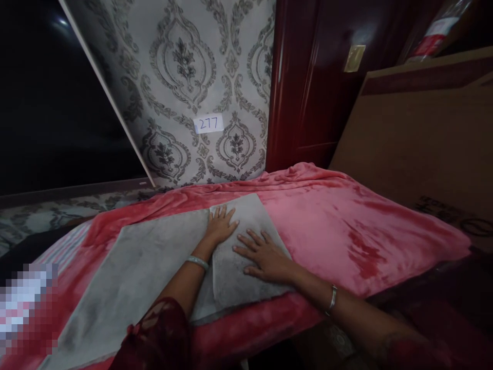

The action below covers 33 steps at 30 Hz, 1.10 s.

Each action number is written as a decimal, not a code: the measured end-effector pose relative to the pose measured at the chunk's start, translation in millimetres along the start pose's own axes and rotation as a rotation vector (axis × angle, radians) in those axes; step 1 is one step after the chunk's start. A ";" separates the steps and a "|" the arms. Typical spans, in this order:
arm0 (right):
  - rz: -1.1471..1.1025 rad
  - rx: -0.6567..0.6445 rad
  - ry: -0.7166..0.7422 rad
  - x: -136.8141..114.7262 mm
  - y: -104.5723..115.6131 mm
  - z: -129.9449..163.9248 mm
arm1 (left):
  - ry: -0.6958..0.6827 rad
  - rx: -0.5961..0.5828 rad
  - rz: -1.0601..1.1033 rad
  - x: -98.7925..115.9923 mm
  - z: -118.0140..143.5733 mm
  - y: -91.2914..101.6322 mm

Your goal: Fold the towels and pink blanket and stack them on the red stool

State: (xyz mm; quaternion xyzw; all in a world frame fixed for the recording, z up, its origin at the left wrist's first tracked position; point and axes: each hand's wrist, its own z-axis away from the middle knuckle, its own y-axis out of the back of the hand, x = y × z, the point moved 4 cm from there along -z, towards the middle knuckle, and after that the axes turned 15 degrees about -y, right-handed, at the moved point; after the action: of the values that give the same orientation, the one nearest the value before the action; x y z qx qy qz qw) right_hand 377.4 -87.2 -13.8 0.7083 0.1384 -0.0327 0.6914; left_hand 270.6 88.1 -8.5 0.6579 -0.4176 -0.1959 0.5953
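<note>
A grey plush cloth [146, 272] lies spread over a pink-red blanket [319, 221], its right part folded over toward the left. My left hand [221, 225] rests palm down at the fold's left edge, fingers spread. Flat on the folded part lies my right hand [264, 257], a little nearer to me and to the right, fingers also apart. Neither hand grips the cloth. A pale bangle is on my left wrist and a silvery one on my right.
A large dark screen [69, 103] stands at the left. Patterned wallpaper [185, 67] with a paper label [209, 123] reading 277 is behind the blanket. Right of it are a dark red door [304, 77] and a big cardboard box [419, 133], with a bottle [439, 33] above.
</note>
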 end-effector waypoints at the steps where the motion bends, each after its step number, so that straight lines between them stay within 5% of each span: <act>1: -0.006 0.000 -0.004 0.7 -3.9 1.2 | 0.007 -0.021 -0.016 -1.6 2.3 -4.6; 15: 0.082 0.062 0.034 7.6 -21.1 -0.1 | -0.027 -0.132 0.035 2.5 19.9 8.1; 28: 0.067 0.027 0.010 9.0 -19.2 -1.6 | -0.151 0.040 0.206 22.2 156.2 24.9; 33: 0.077 0.010 -0.007 11.8 -20.8 0.4 | 0.037 0.111 0.114 -18.4 182.3 62.2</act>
State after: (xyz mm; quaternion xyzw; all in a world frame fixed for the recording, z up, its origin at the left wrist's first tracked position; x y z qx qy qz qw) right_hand 383.7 -85.7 -36.8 0.7165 0.1084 -0.0095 0.6891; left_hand 102.7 -6.9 6.8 0.6686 -0.4533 -0.1261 0.5758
